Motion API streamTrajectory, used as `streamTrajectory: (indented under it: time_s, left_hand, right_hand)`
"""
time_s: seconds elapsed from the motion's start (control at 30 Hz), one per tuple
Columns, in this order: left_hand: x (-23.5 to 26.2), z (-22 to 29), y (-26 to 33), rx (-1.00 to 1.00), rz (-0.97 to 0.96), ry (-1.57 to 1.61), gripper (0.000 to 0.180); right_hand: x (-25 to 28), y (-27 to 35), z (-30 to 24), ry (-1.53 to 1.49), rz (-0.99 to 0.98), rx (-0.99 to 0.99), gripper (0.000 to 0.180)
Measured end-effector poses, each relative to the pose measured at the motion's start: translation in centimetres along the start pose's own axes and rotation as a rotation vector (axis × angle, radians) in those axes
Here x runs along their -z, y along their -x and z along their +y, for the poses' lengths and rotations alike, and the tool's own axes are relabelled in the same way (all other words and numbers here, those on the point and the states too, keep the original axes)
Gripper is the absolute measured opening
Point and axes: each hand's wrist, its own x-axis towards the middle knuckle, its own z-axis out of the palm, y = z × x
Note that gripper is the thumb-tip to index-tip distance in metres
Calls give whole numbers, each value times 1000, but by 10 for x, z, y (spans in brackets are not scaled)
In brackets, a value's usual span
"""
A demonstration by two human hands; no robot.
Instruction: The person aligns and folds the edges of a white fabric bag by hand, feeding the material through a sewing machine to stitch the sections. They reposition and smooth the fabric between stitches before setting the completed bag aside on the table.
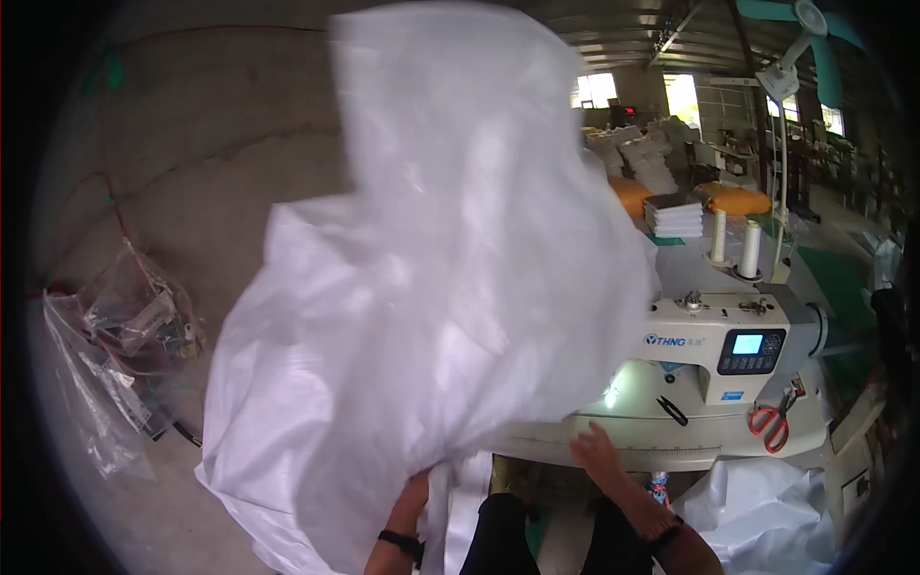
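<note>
A large, thin white plastic sheet (460,259) billows up in front of me and hides much of the workplace. My left hand (416,491) is closed on its lower part, close to my lap; the folds cover most of the fingers. Just under the sheet's lower right edge, my right hand (598,456) is at the front edge of the sewing table, fingers apart and holding nothing. Beyond it stands a white sewing machine (704,331) with its lamp lit, its needle area partly covered by the sheet.
Black thread snips (672,410) and red-handled scissors (770,427) lie on the sewing table (613,443). Two thread cones (750,251) stand behind the machine. More white sheeting (762,513) is heaped at the lower right. Clear plastic bags (120,355) hang at the left.
</note>
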Motion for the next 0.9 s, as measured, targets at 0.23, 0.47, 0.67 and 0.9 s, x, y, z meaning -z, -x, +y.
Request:
streamTrajectory:
  time_s: [0.23,0.47,0.67,0.9]
  left_hand:
    - [-5,-29,40,-266,-259,-586,19]
    - [-12,45,99,-651,-763,-830,34]
    - [-15,154,4,-917,226,-137,33]
    - [17,72,-92,-624,116,-930,40]
  right_hand:
    - [-23,-96,-43,-148,11,206,49]
    - [-55,-29,-41,-195,-130,-63,46]
    - [-122,-17,-26,-354,-417,-281,44]
    - [-177,-20,-24,-792,-693,-779,42]
